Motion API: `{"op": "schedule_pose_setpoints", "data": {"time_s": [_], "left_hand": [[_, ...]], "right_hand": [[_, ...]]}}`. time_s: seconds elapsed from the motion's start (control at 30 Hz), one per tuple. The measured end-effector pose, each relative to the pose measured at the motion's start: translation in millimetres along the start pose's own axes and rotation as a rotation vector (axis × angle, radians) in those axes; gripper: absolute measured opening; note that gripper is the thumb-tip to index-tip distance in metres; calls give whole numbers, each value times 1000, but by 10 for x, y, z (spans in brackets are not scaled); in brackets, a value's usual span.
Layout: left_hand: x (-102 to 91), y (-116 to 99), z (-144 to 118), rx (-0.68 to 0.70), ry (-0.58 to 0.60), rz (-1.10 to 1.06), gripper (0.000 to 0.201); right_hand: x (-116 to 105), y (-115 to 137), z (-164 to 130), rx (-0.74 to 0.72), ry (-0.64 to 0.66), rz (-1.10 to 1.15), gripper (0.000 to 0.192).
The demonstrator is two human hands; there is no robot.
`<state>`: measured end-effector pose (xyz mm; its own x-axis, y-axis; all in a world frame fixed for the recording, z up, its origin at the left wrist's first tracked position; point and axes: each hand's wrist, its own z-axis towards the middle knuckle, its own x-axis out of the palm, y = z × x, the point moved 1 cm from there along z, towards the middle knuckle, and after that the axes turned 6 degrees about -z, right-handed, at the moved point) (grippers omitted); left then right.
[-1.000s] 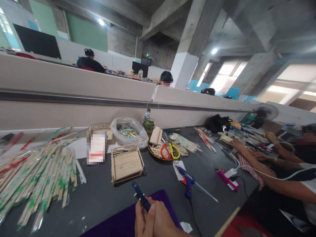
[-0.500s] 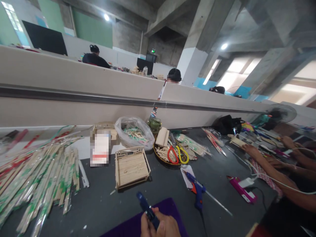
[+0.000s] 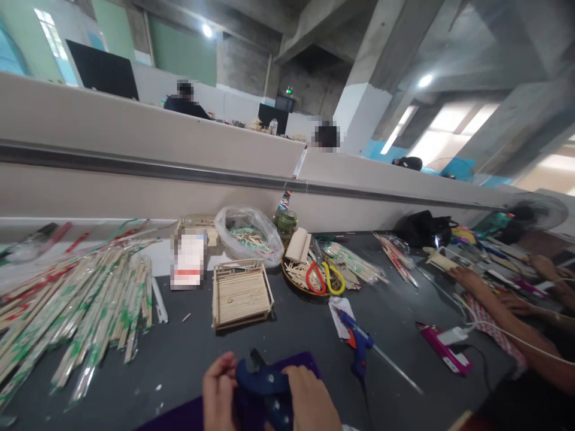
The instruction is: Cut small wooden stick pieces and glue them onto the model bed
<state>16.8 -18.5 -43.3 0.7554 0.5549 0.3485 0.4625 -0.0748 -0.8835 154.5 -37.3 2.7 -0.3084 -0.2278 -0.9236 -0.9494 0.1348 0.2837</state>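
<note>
At the bottom edge, my left hand (image 3: pixel 218 392) and my right hand (image 3: pixel 312 401) both grip a dark blue cutter tool (image 3: pixel 262 389). The tool sits between my hands over a purple mat (image 3: pixel 188 416). Its jaws point up and away from me. Just beyond my hands stands a small wooden stick-built tray (image 3: pixel 241 293) on the dark table (image 3: pixel 179 353). A blue hot glue gun (image 3: pixel 354 344) lies to the right of my right hand.
Wrapped chopsticks (image 3: pixel 76 311) lie heaped at the left. A plastic bag (image 3: pixel 245 236), a dish with red and yellow scissors (image 3: pixel 321 276) and a pink phone (image 3: pixel 442 353) sit further back and right. Another person's arms (image 3: pixel 498 311) reach in from the right. A low partition wall (image 3: pixel 157 173) backs the table.
The cutter tool has turned and opened wider between my hands. My left hand has shifted left, apart from the right. The view has panned slightly.
</note>
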Motion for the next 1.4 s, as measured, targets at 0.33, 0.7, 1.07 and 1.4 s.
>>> {"op": "schedule_pose_setpoints", "data": {"time_s": [0.33, 0.7, 1.07, 1.4], "left_hand": [[-76, -855, 1127, 576, 223, 919, 28], [-158, -700, 1183, 628, 156, 1457, 15], [-311, -783, 1203, 620, 20, 1474, 22], [-272, -804, 1269, 562, 62, 1472, 20]], "right_hand": [[-67, -6, 52, -204, -252, 154, 64], [-345, 222, 1213, -98, -239, 506, 21], [-353, -121, 1234, -10, -285, 692, 25], [-230, -282, 959, -88, -370, 532, 18]]}}
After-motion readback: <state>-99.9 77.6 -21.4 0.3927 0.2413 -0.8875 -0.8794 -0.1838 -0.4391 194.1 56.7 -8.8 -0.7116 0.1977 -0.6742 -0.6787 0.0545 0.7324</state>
